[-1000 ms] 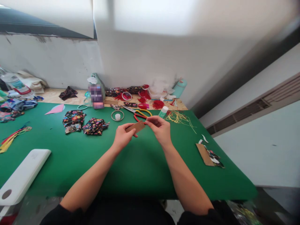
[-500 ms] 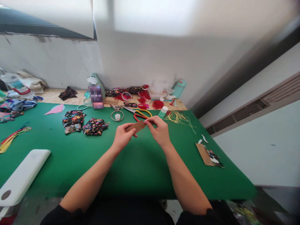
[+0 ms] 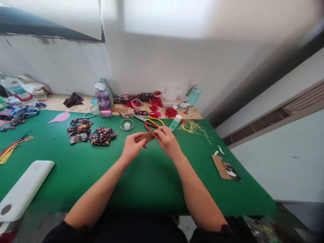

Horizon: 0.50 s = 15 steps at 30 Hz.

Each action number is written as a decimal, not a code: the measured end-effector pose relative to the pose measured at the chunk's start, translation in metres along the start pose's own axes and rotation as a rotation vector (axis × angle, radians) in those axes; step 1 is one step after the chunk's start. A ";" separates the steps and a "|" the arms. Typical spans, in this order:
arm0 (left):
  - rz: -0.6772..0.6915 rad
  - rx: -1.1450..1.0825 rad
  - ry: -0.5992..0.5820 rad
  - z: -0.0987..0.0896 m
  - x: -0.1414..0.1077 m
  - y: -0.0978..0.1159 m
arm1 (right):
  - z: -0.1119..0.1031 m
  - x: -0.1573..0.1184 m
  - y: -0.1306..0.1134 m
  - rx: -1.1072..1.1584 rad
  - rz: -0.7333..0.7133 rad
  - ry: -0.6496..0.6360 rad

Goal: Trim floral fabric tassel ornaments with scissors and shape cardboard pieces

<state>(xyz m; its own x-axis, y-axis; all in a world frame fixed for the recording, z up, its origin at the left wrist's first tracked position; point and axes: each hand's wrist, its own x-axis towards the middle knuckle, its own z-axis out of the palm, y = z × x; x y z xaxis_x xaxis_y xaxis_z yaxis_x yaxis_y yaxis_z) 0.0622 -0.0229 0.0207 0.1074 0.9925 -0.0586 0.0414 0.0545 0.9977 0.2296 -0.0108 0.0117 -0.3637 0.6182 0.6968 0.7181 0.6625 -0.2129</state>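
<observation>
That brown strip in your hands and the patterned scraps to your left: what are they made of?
The brown strip, held between the left hand and the right hand, looks like matte cardboard: flat, stiff, straight-edged. The patterned scraps look like printed cotton fabric: limp, crumpled, floral on black. Neither is certain by look alone.

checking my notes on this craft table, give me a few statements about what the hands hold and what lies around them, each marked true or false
1. Both hands grip one brown card strip, the left hand at its near end and the right hand at its far end. True.
2. The scissors lie in the right hand. False: they lie on the green mat beyond the hands, untouched.
3. Two floral fabric pieces lie to the left of the hands. True.
4. The glue bottle stands left of the fabric. False: it stands just beyond the right hand.
5. A white flat device lies at the mat's near left. True.
</observation>
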 end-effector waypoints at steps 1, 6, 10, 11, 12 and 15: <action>0.002 0.007 -0.003 0.000 0.000 0.001 | 0.000 0.000 0.000 -0.023 -0.007 -0.007; 0.019 0.011 -0.010 -0.001 -0.002 0.004 | 0.001 -0.001 -0.002 0.015 0.016 0.011; 0.016 0.014 0.002 -0.001 -0.004 0.006 | 0.000 -0.002 -0.002 0.025 0.002 0.043; 0.014 0.016 0.000 -0.001 -0.004 0.006 | 0.000 -0.002 -0.002 0.009 -0.011 0.044; 0.017 0.019 -0.003 -0.001 -0.005 0.006 | 0.000 -0.002 -0.002 -0.009 -0.022 0.046; 0.076 0.028 -0.016 -0.001 -0.004 0.004 | 0.000 -0.001 -0.002 -0.043 -0.043 0.051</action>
<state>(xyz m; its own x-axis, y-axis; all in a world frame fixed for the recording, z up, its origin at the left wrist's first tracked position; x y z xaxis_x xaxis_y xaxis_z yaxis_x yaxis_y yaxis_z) 0.0605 -0.0265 0.0253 0.1268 0.9918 0.0169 0.0598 -0.0247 0.9979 0.2287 -0.0125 0.0115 -0.3647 0.5667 0.7388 0.7279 0.6684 -0.1534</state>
